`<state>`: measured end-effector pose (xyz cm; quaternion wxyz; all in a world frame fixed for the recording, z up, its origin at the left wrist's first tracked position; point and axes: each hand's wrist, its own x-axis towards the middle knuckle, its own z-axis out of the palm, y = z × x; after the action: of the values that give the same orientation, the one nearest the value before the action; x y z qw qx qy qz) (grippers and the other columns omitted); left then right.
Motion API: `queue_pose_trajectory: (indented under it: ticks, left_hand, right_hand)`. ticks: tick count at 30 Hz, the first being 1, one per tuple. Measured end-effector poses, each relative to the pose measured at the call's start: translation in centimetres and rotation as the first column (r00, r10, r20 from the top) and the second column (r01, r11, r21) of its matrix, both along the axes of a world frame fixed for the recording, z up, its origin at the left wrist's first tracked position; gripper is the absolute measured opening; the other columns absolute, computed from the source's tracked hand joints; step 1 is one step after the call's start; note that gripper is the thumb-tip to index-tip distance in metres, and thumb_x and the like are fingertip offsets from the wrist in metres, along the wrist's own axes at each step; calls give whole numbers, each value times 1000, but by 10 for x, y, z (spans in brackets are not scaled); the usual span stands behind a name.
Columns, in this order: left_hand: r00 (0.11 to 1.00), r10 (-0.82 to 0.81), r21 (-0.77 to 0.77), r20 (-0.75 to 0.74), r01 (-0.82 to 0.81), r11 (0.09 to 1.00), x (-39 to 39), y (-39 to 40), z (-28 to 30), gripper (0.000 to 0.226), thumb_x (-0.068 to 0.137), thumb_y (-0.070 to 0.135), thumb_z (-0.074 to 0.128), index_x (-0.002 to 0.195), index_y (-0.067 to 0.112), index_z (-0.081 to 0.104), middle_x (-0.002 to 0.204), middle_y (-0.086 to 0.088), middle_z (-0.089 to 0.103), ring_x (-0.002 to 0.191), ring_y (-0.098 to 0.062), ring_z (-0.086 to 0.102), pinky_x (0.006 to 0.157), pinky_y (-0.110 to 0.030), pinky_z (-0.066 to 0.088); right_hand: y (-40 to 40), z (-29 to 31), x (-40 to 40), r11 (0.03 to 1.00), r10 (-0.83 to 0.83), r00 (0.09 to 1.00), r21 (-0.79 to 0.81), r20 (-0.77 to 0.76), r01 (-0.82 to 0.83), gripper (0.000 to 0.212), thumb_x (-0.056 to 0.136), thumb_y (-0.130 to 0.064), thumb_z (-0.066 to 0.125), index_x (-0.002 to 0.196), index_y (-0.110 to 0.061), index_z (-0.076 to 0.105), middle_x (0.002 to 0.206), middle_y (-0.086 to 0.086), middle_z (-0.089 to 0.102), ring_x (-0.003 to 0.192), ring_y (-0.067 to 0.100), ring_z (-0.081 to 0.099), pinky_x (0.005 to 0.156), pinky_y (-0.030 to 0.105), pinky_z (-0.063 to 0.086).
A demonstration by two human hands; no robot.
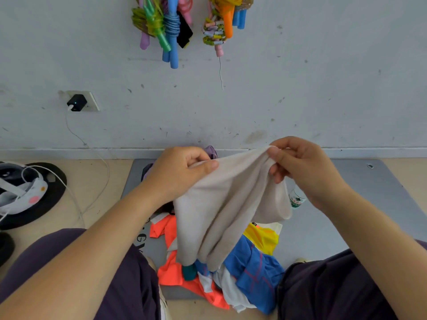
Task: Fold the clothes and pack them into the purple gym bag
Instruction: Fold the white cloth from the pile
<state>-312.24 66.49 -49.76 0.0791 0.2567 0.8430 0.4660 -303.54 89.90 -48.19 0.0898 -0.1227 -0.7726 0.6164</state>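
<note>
The beige garment (pixel 228 204) is up in the air, strung between both hands by its top edge and hanging down in loose vertical folds. That top edge runs side to side and climbs a little toward the right hand. The long axis of the cloth drops straight down from the hands toward the lap, and its lower end brushes the heap beneath.

The left hand (pixel 182 172) pinches one end of the edge, thumb laid over the fabric and fingers curled behind it. The right hand (pixel 298 162) pinches the other end slightly higher, fingertips bunched on the hem. Both hands are closed on the garment, neither is free.

Below the hands, between the knees, lies the pile of unfolded clothes: an orange piece (pixel 171 271) under the left hand, a blue one (pixel 251 269) and a yellow one (pixel 263 236) more under the right. All of it sits on a grey mat (pixel 346 204) on the floor.

Beyond the hands, peeking out just past the left hand's knuckles, is a scrap of purple (pixel 210 150), most likely the purple gym bag, but it is largely hidden. So the bag lies forward of both hands, with the left hand nearer to it.

My read: folding has barely begun on this piece. The hanging length wants to be laid flat or doubled up before it travels forward to the bag. A small bottle (pixel 297 197) stands just under the right hand, close enough to be knocked.
</note>
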Motion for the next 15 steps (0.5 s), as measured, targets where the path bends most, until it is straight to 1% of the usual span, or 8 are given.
queue_pose_trajectory:
  ticks: [1,2,4,6,7,10,13,15]
  left_hand:
    - [1000,7,13,-3,-6,1000,0,0,-1,20,88,33,70,77,16,69,49,7,38,49,-8,30,49,-22,24]
    - [1000,-5,34,0,5,999,2,1,-1,19,89,30,70,77,16,70,49,5,40,50,-7,31,50,-21,25]
    - [998,-64,71,23,62,996,9,6,-2,15,89,27,70,77,17,71,52,-3,49,52,-7,35,52,-18,28]
    - [989,-144,88,46,139,986,17,12,-3,14,90,25,69,78,20,71,49,9,49,49,-1,36,52,-12,28]
    - [984,-174,80,47,170,982,20,14,-3,14,90,26,68,78,20,71,47,12,44,48,-1,35,51,-12,27]
    - [979,-196,51,57,193,980,21,16,-3,15,90,32,68,79,22,72,48,6,37,48,-5,29,48,-16,23]
    - [991,-117,39,67,115,993,11,9,-1,16,88,34,69,79,21,72,53,-8,47,51,-7,35,50,-16,29]
    - [997,-56,42,52,54,998,3,3,2,15,86,33,71,76,22,71,54,3,52,51,-4,38,51,-13,31]
  right_hand:
    - [2,1,1,1000,22,1000,10,1,-22,9,96,-9,58,97,-9,66,58,8,66,48,20,55,60,30,49]
    - [1,3,2,997,78,997,27,18,-79,12,95,-9,58,101,-14,68,59,10,66,48,20,56,61,29,49]
    - [-8,2,7,966,250,966,44,72,-253,24,94,-9,60,112,-25,66,62,13,68,50,21,59,59,25,51]
    - [-23,-3,11,917,388,912,45,136,-397,28,94,-10,61,115,-30,63,62,12,69,51,22,61,58,26,53]
    - [-29,-6,11,902,416,895,59,159,-429,24,94,-12,62,112,-28,63,63,10,69,52,22,62,58,27,54]
    - [-31,-9,6,929,333,927,109,172,-354,2,94,-14,61,94,-15,62,62,8,70,48,18,60,54,22,51]
    - [-16,-7,1,980,161,978,95,131,-174,8,95,-10,60,87,-11,60,60,7,68,45,17,56,53,22,48]
    - [-5,-5,-1,995,51,995,83,82,-58,8,95,-10,58,88,-9,61,60,7,68,46,17,56,56,26,49]
